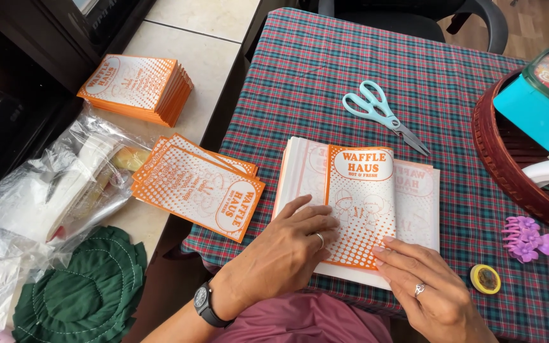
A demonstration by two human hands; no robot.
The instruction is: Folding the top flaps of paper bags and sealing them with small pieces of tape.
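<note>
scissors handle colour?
Light blue handles on the scissors, lying on the plaid tablecloth; head view.

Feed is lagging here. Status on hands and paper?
Left hand and right hand flat on the folded orange paper bag atop the sheet stack. Scissors lie apart behind.

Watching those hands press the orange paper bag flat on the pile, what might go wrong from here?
The left hand and right hand press an orange-printed paper bag on a pile of flat sheets; uneven pressure might crease it crooked or shift the pile. The finished bags overhang the checked table edge, so a nudge may tip them off. The scissors lie close behind the pile, within easy brushing range.
</note>
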